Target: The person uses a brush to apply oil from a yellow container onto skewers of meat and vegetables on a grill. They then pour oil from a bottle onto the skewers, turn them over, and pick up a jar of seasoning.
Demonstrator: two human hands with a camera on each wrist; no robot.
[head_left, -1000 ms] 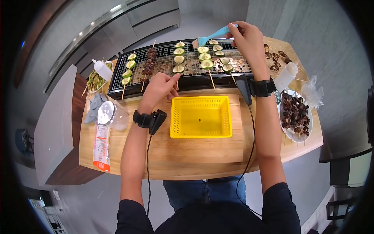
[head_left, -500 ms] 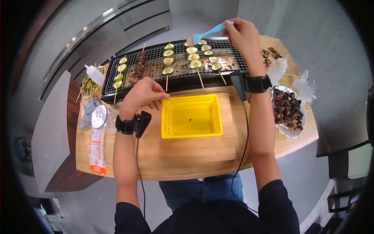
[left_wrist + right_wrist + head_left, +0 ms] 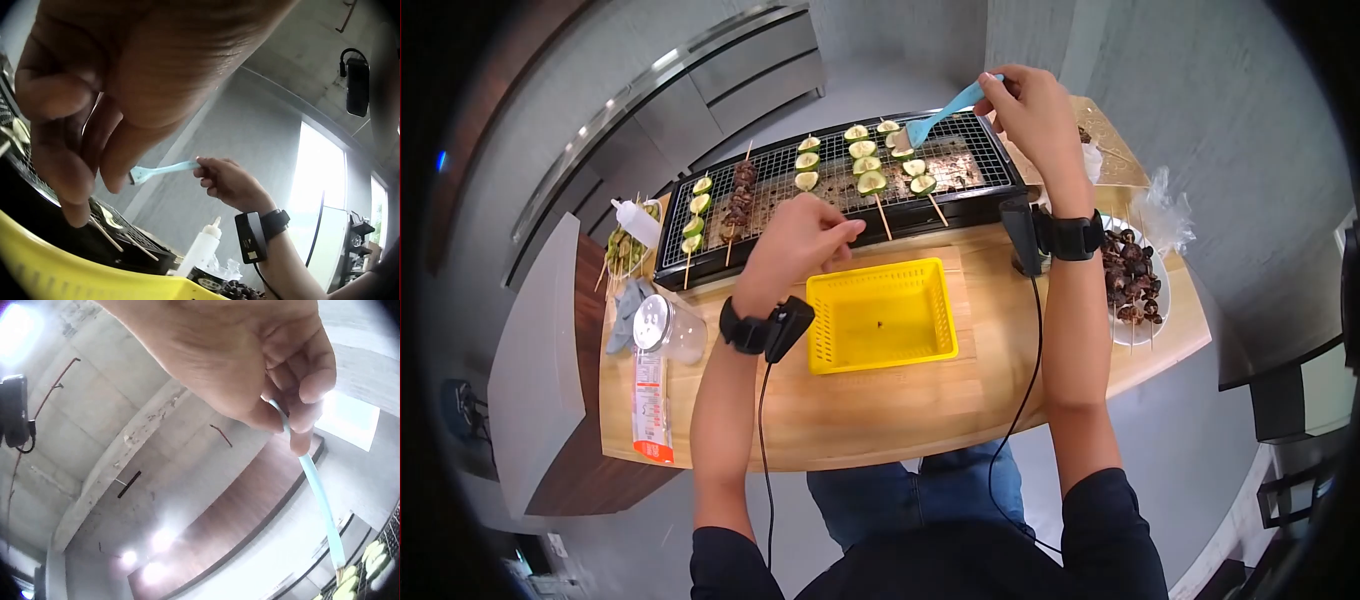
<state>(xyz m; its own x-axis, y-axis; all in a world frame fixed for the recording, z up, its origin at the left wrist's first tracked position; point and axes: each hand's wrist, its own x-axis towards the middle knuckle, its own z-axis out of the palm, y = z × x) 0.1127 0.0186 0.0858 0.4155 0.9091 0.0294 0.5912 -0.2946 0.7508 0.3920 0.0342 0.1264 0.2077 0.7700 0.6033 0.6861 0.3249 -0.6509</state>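
Observation:
My right hand (image 3: 1038,120) pinches the handle of a light-blue basting brush (image 3: 948,108) over the right part of the wire grill (image 3: 960,165). The bristles lie over a zucchini slice on the rightmost zucchini skewer (image 3: 922,184). Left of it is another zucchini skewer (image 3: 866,166). My left hand (image 3: 795,240) hovers in front of the grill's near edge, by the back of the yellow basket (image 3: 880,366). Its fingers hang loosely bent with nothing between them, as the left wrist view shows. This hand hides the stick of a third zucchini skewer (image 3: 807,161).
Further left on the grill are a dark meat skewer (image 3: 740,200) and another zucchini skewer (image 3: 698,205). A white squeeze bottle (image 3: 636,222), a lidded jar (image 3: 670,330) and a packet (image 3: 652,410) stand or lie at left. A plate (image 3: 1162,300) of dark skewers is at right.
The brush has moved from the far slices of the second skewer from the right onto the rightmost one, nearer me. The left hand drew back from a skewer stick, then rose slightly. The head view shifted.

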